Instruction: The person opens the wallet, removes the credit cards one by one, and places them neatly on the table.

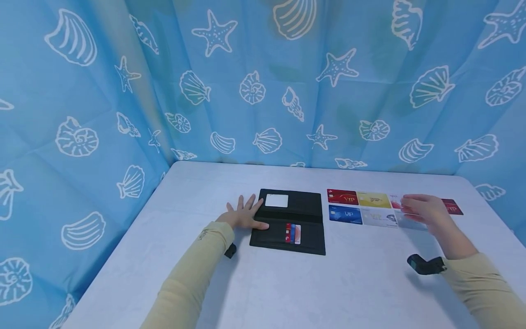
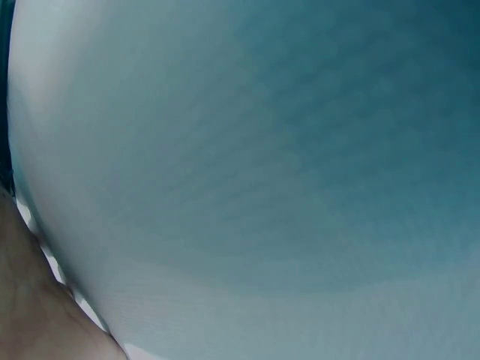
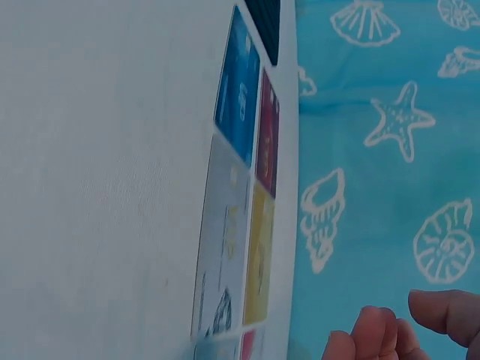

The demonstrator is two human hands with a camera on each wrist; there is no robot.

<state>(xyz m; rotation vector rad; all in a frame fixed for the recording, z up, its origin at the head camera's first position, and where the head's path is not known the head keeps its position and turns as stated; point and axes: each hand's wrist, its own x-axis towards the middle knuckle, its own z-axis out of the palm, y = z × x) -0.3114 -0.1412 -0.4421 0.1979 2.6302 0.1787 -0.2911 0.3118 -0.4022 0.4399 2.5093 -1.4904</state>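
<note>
A black wallet lies unfolded on the table, its fold running left to right. A white piece shows in its upper half. In the lower half, several cards overlap one another. My left hand rests at the wallet's left edge with fingers spread and thumb on the lower half. To the right, my right hand hovers over the right end of two rows of cards, partly hiding them. Its fingers are loosely bent and apart from the thumb, with nothing between them.
The upper row includes a red VIP card, a yellow card and a dark red card. Below are a blue VIP card and a silver card. A blue shell-patterned curtain hangs behind the white table.
</note>
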